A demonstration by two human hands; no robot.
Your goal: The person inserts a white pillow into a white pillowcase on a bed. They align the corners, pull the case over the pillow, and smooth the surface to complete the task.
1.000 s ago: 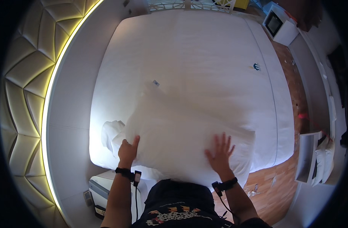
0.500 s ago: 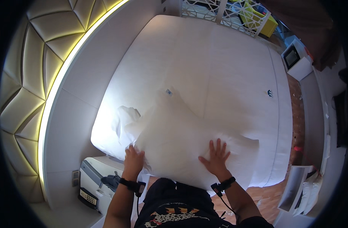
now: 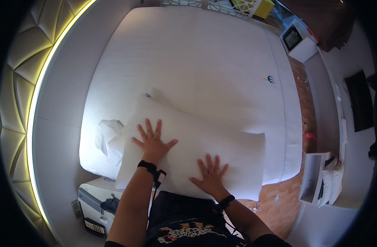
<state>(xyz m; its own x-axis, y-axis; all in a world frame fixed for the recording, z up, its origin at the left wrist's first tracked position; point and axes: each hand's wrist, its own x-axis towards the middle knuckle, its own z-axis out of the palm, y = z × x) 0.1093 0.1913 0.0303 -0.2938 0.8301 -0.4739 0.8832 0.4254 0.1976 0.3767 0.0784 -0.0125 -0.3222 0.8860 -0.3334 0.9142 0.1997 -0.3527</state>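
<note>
A large white pillow point(image 3: 184, 164) lies flat along the near edge of the bed point(image 3: 176, 57), with a small tag at its far left corner. My left hand point(image 3: 153, 146) rests palm down on the pillow's left half, fingers spread. Nearer the front edge and right of the middle, my right hand point(image 3: 212, 178) also lies flat with its fingers apart. Both hands press on the fabric without gripping it. Beside the pillow's left end sits a crumpled white cloth point(image 3: 107, 140). Dark straps with small devices circle both wrists.
At the lower left, a bedside cabinet bears a telephone point(image 3: 95, 226) and a dark strap-like item point(image 3: 109, 203). A padded, lit wall panel point(image 3: 32, 57) runs along the left. White shelving point(image 3: 313, 181) with white cushions point(image 3: 332, 183) stands right of the wooden floor point(image 3: 279, 201).
My left hand has left the pillow's left edge for its upper surface. My right hand shifted slightly. The pillow now lies flatter and straighter; the whole view has moved.
</note>
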